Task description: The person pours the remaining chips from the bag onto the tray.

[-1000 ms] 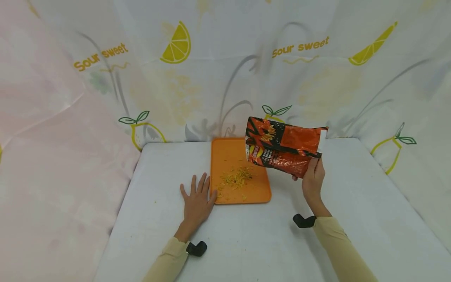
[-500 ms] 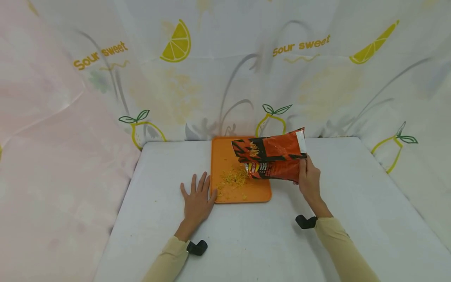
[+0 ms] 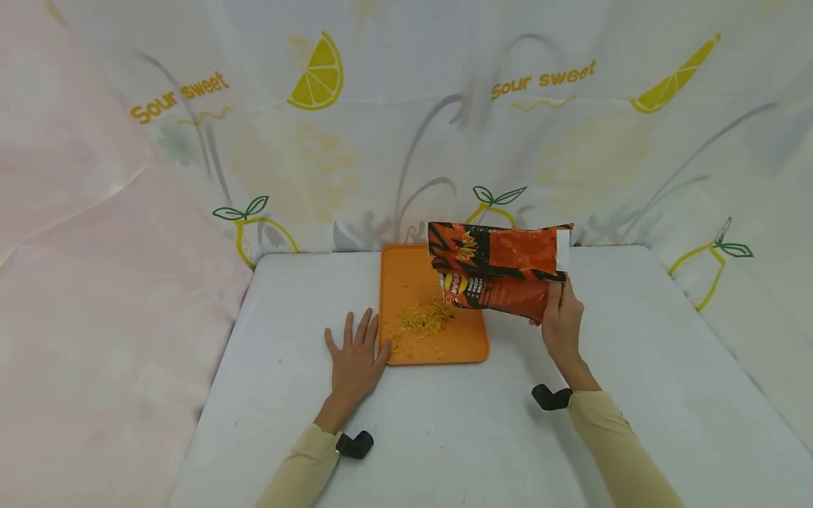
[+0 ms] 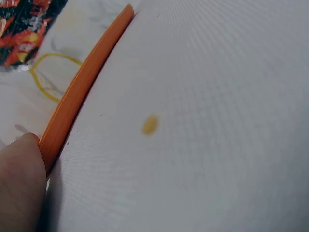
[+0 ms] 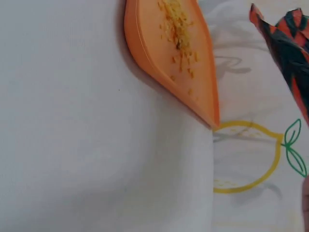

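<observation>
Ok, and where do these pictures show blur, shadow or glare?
Head view: slight sheen on the red bag, a soft shadow beside the right sleeve; left wrist view: a yellow speck out of focus, faint ripple patterns across the white table; right wrist view: crumbs look soft, a shadow edges the orange tray.

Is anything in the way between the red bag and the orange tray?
Nothing visible: the right wrist view shows open space between the red bag and the orange tray. The left grip touches the tray's left edge, off to the side.
</observation>
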The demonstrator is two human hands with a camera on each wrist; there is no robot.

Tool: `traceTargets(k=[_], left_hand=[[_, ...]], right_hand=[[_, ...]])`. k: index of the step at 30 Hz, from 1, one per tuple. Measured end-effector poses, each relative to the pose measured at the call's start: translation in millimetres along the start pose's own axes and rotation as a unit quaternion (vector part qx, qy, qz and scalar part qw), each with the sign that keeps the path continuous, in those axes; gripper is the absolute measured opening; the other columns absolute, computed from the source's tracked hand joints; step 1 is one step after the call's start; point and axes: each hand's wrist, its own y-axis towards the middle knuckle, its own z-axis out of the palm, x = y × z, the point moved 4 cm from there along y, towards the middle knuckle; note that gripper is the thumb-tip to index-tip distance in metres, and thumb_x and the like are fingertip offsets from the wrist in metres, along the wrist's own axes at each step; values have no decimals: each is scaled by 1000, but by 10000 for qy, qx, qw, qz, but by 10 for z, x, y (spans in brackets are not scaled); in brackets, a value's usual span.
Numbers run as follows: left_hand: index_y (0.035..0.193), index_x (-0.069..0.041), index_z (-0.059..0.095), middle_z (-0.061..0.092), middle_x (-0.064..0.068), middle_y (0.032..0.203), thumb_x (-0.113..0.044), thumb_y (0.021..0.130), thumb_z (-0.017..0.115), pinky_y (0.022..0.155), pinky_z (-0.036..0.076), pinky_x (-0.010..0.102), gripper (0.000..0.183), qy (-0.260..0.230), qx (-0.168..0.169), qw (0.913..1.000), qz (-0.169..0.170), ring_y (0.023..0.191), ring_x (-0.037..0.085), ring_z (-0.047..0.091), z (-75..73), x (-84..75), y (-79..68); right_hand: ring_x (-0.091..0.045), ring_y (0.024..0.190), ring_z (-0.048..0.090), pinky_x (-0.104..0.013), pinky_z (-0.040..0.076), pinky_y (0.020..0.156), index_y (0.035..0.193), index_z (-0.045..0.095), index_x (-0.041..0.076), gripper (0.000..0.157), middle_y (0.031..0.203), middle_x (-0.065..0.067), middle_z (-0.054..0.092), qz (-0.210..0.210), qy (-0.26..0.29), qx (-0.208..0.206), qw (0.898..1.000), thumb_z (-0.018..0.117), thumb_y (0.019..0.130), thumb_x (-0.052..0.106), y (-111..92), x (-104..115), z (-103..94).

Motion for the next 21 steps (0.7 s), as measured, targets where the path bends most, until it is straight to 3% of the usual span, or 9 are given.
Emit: traceTargets(k=[4, 8, 11, 15, 21], left_hand=[[160, -16, 39, 31, 3, 171, -51, 106, 42, 121, 3, 76, 64, 17, 24, 10000, -2, 162, 38, 17, -4, 6, 6], [158, -15, 41, 33, 4, 170, -50, 105, 45, 119, 7, 78, 64, 52, -93, 9999, 120, 160, 39, 21, -16, -1, 4], [158, -14, 42, 35, 5, 169, -50, 105, 47, 119, 8, 78, 64, 68, -191, 9997, 153, 160, 40, 23, -30, -3, 0], [158, -14, 42, 35, 5, 169, -51, 105, 46, 119, 8, 78, 65, 89, -193, 9997, 130, 160, 39, 22, -28, 1, -6], [159, -15, 41, 34, 5, 170, -51, 106, 44, 119, 7, 77, 64, 55, -118, 9998, 146, 160, 39, 21, -5, 6, 4]], right_hand=[[7, 41, 44, -15, 39, 41, 115, 57, -6, 33, 65, -15, 55, -30, -192, 220, 9996, 39, 112, 21, 10, 10, 2], [-6, 39, 52, -20, 45, 41, 120, 56, -5, 37, 72, -6, 55, 351, 394, 211, 9984, 36, 113, 26, 16, -8, -27], [-9, 40, 53, -21, 47, 43, 122, 56, -2, 40, 73, -1, 53, 561, 424, 391, 9968, 34, 113, 30, 32, -13, -27], [-5, 41, 52, -22, 47, 44, 123, 55, 0, 42, 74, -4, 54, 789, 341, 573, 9946, 32, 113, 34, 31, -30, -25], [-9, 42, 52, -21, 46, 44, 122, 56, -2, 40, 74, -9, 55, 683, 83, 596, 9959, 34, 113, 30, 12, -44, -27]])
